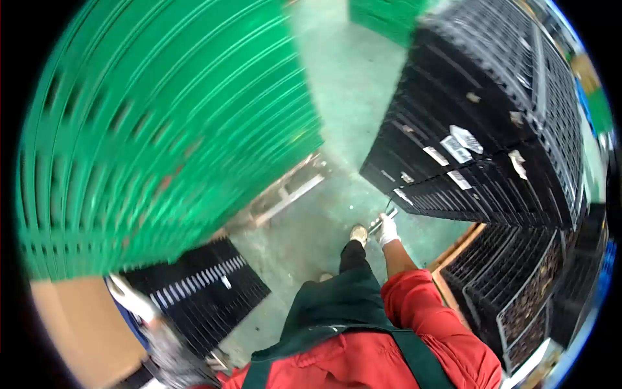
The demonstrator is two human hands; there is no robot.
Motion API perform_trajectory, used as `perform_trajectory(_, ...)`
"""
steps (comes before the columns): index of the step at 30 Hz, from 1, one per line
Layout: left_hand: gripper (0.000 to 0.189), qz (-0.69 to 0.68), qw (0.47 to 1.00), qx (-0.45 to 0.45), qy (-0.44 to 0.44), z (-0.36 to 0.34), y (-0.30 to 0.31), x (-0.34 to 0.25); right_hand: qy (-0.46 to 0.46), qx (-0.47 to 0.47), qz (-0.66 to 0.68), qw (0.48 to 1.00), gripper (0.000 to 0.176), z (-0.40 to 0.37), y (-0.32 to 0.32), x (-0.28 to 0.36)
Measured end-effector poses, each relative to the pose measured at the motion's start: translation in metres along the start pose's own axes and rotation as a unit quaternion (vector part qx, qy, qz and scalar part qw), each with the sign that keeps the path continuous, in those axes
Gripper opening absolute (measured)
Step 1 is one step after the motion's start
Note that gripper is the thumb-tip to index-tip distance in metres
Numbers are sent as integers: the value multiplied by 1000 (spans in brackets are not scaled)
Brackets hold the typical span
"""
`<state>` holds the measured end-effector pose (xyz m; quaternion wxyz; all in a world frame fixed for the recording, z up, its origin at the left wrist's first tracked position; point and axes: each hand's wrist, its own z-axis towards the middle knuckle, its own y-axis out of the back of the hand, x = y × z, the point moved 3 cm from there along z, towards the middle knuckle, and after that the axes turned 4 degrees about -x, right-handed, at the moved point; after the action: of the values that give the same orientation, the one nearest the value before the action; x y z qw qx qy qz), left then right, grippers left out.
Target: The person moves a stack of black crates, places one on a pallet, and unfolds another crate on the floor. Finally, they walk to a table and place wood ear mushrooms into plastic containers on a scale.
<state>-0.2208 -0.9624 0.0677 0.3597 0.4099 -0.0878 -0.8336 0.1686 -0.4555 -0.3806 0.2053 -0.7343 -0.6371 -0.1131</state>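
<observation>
My right hand [388,231], in a white glove, is closed around a slim metallic tool [382,220] in front of the black crate stack. A thin dark cord rises from the tool. My left hand [131,299], also in a white glove, is at the lower left, beside a cardboard box [91,324] and a stack of black crates [194,282]. Its fingers point up and left; whether they grip anything is not clear.
Tall green crates [175,117] fill the upper left, with a pallet [288,194] at their base. A tall stack of labelled black crates [466,123] stands at the right. More black crates [508,272] sit on a wooden pallet [457,249] at the lower right.
</observation>
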Motion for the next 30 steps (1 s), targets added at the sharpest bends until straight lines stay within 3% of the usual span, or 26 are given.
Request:
perform_trajectory(2,59,-87,989,114,45,-117,-109,-167,-23,-54,28,998,14,30,-1,35)
perform_trajectory(3,70,-42,965,246,-77,-169,-167,-231,-42,-63,33,997,14,39,2,49)
perform_trajectory(4,81,-109,867,382,-301,-192,-218,-311,-17,-78,44,996,16,12,-14,82)
perform_trajectory(6,97,-335,746,421,-392,-227,-316,-429,-19,-73,51,996,14,42,1,94)
perform_trajectory(7,101,-392,703,391,-447,-236,-356,-490,-26,-74,45,996,14,45,4,99)
perform_trajectory(9,96,-359,650,359,-566,-255,-409,-592,-35,15,118,992,11,110,21,52)
perform_trajectory(10,87,-369,647,286,-603,-268,-441,-610,-10,44,131,990,9,131,24,34)
perform_trajectory(11,79,-378,642,210,-633,-282,-458,-619,-19,102,251,962,10,125,17,38)
perform_trajectory(12,69,-422,633,189,-621,-283,-454,-623,-10,53,227,972,13,121,16,44)
perform_trajectory(14,55,-406,645,282,-583,-272,-432,-628,28,-81,120,989,16,87,15,50)
perform_trajectory(15,55,-496,635,138,-576,-274,-440,-619,43,-96,79,991,16,62,7,63)
perform_trajectory(17,62,-441,633,179,-611,-274,-433,-618,82,-113,91,986,13,56,20,19)
perform_trajectory(18,60,-439,633,169,-615,-270,-424,-618,84,-14,193,978,12,78,36,-19)
perform_trajectory(19,58,-438,633,159,-619,-269,-414,-618,85,-66,65,992,18,85,44,-30)
perform_trajectory(20,55,-437,633,149,-622,-272,-401,-619,98,-37,106,989,20,95,49,-47)
perform_trajectory(23,59,-427,648,153,-611,-288,-382,-622,232,-102,-115,960,8,111,104,-72)
perform_trajectory(24,59,-414,652,187,-607,-283,-391,-618,194,-130,-105,967,8,100,108,-67)
perform_trajectory(25,58,-412,657,167,-609,-279,-395,-613,163,-140,-65,974,9,75,93,-62)
perform_trajectory(26,58,-427,637,194,-612,-276,-397,-604,133,-152,-25,979,9,42,74,-52)
perform_trajectory(27,58,-439,621,215,-613,-270,-395,-595,112,-98,41,988,10,47,67,-63)
perform_trajectory(28,56,-369,672,254,-589,-260,-386,-584,88,-44,106,989,10,39,61,-68)
perform_trajectory(30,57,-364,671,256,-593,-246,-393,-574,73,-119,92,986,10,10,44,-61)
